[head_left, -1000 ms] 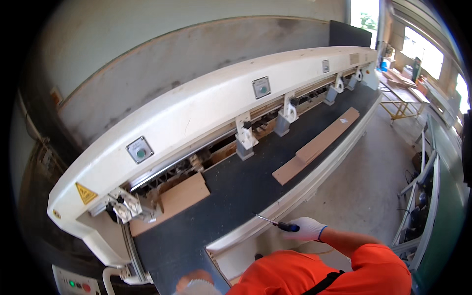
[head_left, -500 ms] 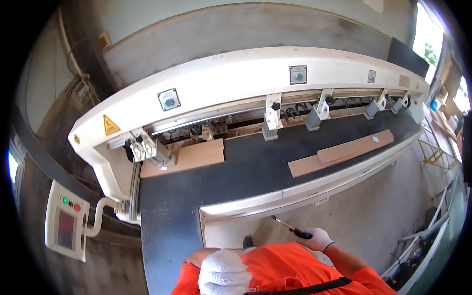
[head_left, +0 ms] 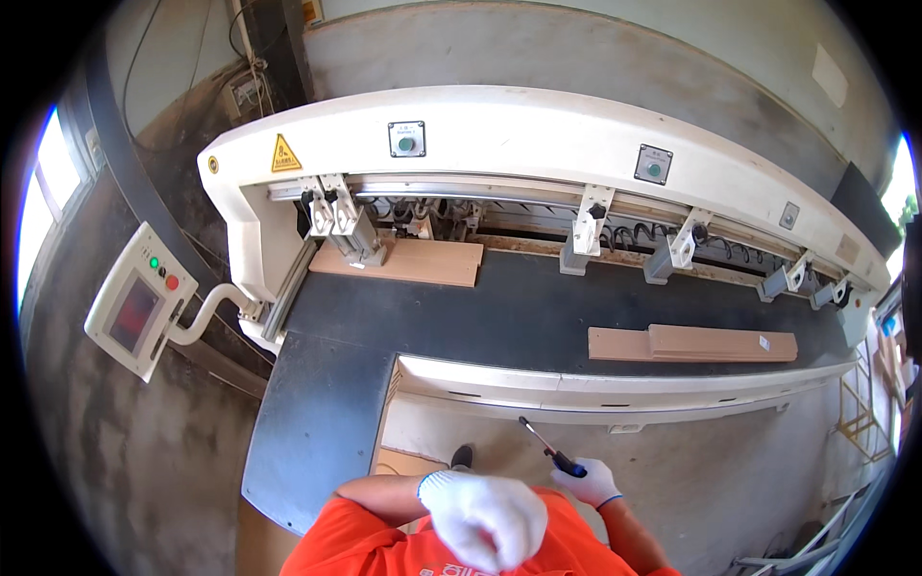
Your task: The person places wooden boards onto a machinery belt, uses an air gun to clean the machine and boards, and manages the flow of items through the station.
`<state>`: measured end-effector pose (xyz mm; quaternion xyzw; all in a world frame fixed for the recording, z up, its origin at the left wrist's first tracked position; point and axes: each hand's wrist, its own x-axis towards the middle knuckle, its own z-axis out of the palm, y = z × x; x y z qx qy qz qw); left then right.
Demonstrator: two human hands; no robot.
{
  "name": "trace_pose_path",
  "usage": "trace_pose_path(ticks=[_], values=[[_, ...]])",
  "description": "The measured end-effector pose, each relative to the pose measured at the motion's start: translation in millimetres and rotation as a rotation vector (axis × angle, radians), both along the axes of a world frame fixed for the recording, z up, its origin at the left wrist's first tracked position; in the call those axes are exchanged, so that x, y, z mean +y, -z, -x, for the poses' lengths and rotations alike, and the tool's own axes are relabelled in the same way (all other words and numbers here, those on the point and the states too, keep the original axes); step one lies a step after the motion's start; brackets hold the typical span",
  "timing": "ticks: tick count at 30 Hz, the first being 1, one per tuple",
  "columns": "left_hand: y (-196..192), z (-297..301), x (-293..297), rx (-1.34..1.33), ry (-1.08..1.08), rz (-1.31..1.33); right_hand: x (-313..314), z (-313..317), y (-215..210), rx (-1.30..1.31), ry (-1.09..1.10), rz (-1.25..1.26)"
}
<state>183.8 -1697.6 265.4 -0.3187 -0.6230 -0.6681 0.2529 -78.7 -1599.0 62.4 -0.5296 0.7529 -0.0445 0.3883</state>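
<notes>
My right hand [head_left: 594, 482], in a white knit glove, is closed round the black-and-blue handle of a slim hand tool [head_left: 547, 446]. The tool has a thin metal shaft with a small dark head, pointing forward and left below the machine's front edge; its exact kind is unclear. My left hand [head_left: 488, 521], also gloved in white, is raised in front of my chest over the orange shirt. Its fingers are bent and blurred, and whether they hold anything is hidden. Both hands are apart from the machine's dark table [head_left: 519, 317].
Ahead stands a long white machine [head_left: 538, 134] with several clamps [head_left: 588, 226]. A brown board [head_left: 432, 261] lies under the left clamps; stacked boards [head_left: 720, 343] lie near the front edge at right. A control panel [head_left: 144, 302] juts out at left on a curved arm.
The view has turned, so the machine now sits further right and more level in it. My left hand has shifted right and its glove shows differently; my right hand still grips the tool.
</notes>
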Motion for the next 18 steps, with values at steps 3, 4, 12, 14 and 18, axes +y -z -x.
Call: trace_pose_path(ticks=[3, 4, 12, 14, 18], values=[[64, -6, 8, -0.421, -0.343, -0.119, 18, 0, 43, -0.084, 0.23, 0.114], [86, -10, 10, -0.599, -0.397, -0.193, 22, 0, 48, -0.125, 0.244, 0.044], [174, -60, -17, -1.093, -0.832, -0.472, 5, -5, 72, -0.285, 0.456, 0.011], [171, -69, -37, -1.12, -0.837, -0.436, -6, -16, 62, -0.239, 0.323, 0.055], [185, -76, -93, -1.123, -0.927, -0.136, -28, -39, 42, -0.105, 0.328, -0.004]])
